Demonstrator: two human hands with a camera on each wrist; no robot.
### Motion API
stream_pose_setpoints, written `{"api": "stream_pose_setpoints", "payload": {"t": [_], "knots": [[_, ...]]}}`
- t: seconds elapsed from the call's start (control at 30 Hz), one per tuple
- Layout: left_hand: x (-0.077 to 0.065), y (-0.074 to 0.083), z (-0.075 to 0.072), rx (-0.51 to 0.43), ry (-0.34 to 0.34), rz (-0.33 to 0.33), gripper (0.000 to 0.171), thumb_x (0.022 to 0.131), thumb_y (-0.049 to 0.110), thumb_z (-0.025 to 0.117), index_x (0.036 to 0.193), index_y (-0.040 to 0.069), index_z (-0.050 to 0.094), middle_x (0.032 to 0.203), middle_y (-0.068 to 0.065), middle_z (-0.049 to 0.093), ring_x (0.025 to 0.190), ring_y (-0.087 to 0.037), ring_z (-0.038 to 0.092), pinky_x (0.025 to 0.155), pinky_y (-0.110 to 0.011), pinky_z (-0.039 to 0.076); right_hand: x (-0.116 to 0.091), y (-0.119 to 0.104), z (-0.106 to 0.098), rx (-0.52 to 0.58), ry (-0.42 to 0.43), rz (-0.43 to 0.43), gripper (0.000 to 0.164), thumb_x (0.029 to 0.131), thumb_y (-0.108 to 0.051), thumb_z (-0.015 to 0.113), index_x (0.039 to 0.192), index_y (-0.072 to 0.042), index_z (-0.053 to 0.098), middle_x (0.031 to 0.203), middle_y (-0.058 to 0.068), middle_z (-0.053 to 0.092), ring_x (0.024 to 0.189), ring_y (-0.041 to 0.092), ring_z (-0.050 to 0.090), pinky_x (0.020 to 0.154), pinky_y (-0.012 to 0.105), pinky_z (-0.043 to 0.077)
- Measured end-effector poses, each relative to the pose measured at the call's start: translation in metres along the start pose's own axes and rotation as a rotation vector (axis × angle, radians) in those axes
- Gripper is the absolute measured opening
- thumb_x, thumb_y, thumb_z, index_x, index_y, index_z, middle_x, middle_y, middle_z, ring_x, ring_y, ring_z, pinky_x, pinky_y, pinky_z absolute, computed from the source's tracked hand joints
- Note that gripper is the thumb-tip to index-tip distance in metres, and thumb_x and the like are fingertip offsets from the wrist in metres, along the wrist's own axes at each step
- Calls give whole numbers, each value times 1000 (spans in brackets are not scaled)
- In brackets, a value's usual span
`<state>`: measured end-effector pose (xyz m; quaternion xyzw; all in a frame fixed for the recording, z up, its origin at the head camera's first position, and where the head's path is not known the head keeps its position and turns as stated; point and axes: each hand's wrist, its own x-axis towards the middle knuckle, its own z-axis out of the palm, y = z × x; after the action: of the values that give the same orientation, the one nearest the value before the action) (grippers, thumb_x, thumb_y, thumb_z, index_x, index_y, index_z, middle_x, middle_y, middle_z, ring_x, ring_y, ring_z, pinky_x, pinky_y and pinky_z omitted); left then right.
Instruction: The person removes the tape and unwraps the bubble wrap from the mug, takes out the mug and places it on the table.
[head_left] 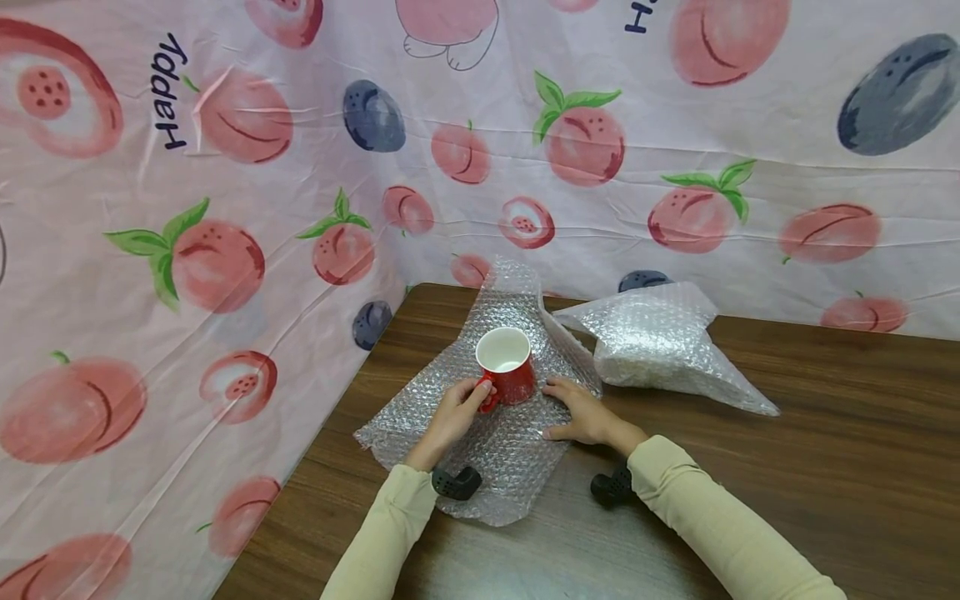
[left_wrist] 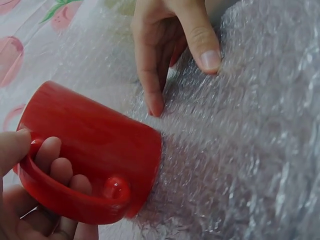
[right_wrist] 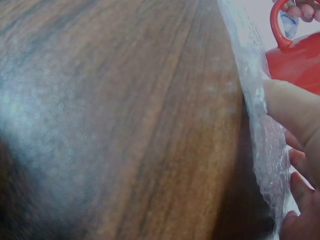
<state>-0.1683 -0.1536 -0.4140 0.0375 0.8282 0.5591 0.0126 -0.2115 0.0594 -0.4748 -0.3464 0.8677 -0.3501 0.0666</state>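
Wood table [head_left: 847,417] | mug [head_left: 519,385]: white inside, head view only | left fingers [left_wrist: 61,170] grip handle [left_wrist: 75,204] | right fingers [left_wrist: 148,72] extended on bubble wrap [head_left: 504,460]

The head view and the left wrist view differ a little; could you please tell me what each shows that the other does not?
Only the head view shows the white inside of the red mug and the dark wooden tabletop.

Only the left wrist view shows the left hand with its fingertips through the mug's handle.

Both show the mug, both hands, bubble wrap and the fruit-printed backdrop.
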Motion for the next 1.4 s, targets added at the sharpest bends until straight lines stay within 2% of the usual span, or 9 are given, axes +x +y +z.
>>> {"api": "stream_pose_setpoints", "payload": {"t": [0.17,0.4,0.53,0.77,0.87,1.13,1.27,1.4], "knots": [[-1,0,2,-14,38,9,26,92,8,45,89,-15,56,87,-29,56,75,-23,50,64,-27,39,1,0,0,-4,6,-1,65,72,-21,73,121,10,44,130,28,35,121,44,28,97,54,23],[-3,5,5,-29,59,-12,29,94,10,41,90,-16,53,87,-31,53,80,-36,48,69,-38,41,2,1,0,-17,7,-16,66,72,-23,73,121,10,44,130,28,36,121,43,29,97,54,24],[-4,5,6,-22,75,-27,30,95,11,40,89,-15,52,86,-31,51,79,-37,46,67,-32,38,2,1,0,-16,5,-16,66,72,-23,72,122,10,44,130,28,35,121,43,29,96,54,24],[6,-20,10,-39,113,-34,30,95,15,41,86,-11,53,81,-23,53,73,-23,46,62,-26,35,2,0,0,-10,-3,-6,66,72,-22,73,122,9,44,130,27,35,121,42,29,97,53,24],[7,-24,12,-38,132,-25,31,95,17,41,85,-10,53,80,-20,54,73,-19,46,63,-25,36,2,0,0,-12,-1,-11,65,72,-23,73,122,10,44,130,27,35,121,42,29,97,53,24],[6,-23,13,-58,114,-79,32,95,21,41,88,-6,54,87,-19,53,77,-17,45,67,-26,35,0,1,1,-6,4,-7,66,72,-22,73,122,10,44,130,28,35,121,43,28,97,54,23],[6,-21,12,-93,93,-120,31,96,19,39,90,-9,52,88,-18,50,79,-18,43,66,-27,33,-1,0,0,-4,2,-5,65,72,-22,73,122,10,44,130,27,35,122,43,28,97,54,23],[5,-20,12,-142,84,-131,30,96,15,38,90,-13,49,86,-21,47,78,-21,41,66,-29,32,-1,0,0,-2,-3,-1,65,73,-21,72,122,10,44,131,27,35,122,42,27,97,54,23]]}}
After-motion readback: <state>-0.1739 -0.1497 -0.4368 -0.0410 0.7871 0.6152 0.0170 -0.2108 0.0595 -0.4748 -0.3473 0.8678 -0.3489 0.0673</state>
